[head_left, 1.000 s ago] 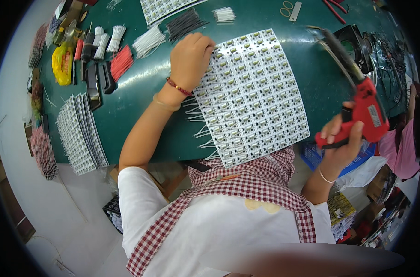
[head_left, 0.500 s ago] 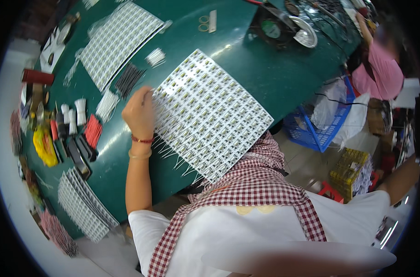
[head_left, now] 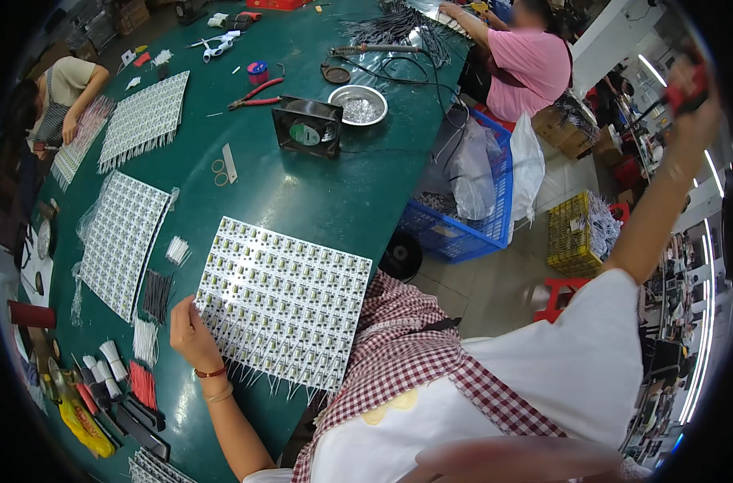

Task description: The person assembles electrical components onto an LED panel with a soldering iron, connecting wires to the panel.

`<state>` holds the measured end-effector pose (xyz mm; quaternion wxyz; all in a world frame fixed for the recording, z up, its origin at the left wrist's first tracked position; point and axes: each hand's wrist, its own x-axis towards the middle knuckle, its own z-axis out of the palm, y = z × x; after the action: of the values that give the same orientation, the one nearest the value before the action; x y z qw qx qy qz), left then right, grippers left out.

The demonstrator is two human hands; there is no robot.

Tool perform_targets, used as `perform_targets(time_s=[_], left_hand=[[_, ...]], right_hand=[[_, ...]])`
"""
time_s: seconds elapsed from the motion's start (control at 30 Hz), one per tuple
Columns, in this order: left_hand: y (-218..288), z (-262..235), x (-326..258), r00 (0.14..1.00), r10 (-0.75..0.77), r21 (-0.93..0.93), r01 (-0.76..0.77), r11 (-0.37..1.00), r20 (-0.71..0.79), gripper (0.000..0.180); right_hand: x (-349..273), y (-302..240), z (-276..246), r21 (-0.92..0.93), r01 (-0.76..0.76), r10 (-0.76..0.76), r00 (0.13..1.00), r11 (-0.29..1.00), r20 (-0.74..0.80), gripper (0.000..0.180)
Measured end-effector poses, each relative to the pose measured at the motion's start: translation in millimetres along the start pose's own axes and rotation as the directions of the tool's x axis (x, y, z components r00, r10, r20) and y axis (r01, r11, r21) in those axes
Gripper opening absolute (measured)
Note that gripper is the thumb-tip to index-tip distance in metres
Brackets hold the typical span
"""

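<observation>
A white circuit board panel (head_left: 290, 302), covered in rows of small components, lies at the near edge of the table by my apron. Thin white wires stick out along its near side. My left hand (head_left: 196, 336) is closed at the panel's left edge, fingers curled against it. Far out to the right, my right hand (head_left: 696, 121) is raised high and away from the table. It is closed around a red and dark object (head_left: 688, 87), too blurred to name.
Left of the panel lie bundles of white wires (head_left: 146, 342), black wires (head_left: 157, 295) and red wires (head_left: 142, 385). Another panel stack (head_left: 123, 241) lies beyond. Farther off are a fan (head_left: 307, 127), metal bowl (head_left: 380, 95) and scissors (head_left: 220, 172). A blue crate (head_left: 495, 233) stands right; two people work nearby.
My view has swung up and to the right. My right arm, mostly out of sight before, now shows raised with a red and dark object. My left hand stays at the panel's left edge.
</observation>
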<state>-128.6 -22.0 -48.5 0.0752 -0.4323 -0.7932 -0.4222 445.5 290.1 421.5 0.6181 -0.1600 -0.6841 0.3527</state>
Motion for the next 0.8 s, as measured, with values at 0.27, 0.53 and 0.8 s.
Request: perform_targets(time_s=[0.27,0.53,0.8], left_hand=[[6,5,-4,0.995,0.049,0.077,-0.043,0.996,-0.082,0.016],[-13,4,5,0.991,0.068,0.2,-0.044,0.979,-0.113,0.011],[-31,8,9,0.992,0.12,0.135,-0.123,0.983,0.03,0.024]], right_hand=[[-217,215,147,0.405,-0.589,0.623,0.78,0.7,0.059,0.045],[-266,252,307,0.195,-0.76,0.617,0.626,0.619,0.477,0.048],[-299,267,412,-0.132,-0.827,0.688,0.354,0.546,0.633,0.023]])
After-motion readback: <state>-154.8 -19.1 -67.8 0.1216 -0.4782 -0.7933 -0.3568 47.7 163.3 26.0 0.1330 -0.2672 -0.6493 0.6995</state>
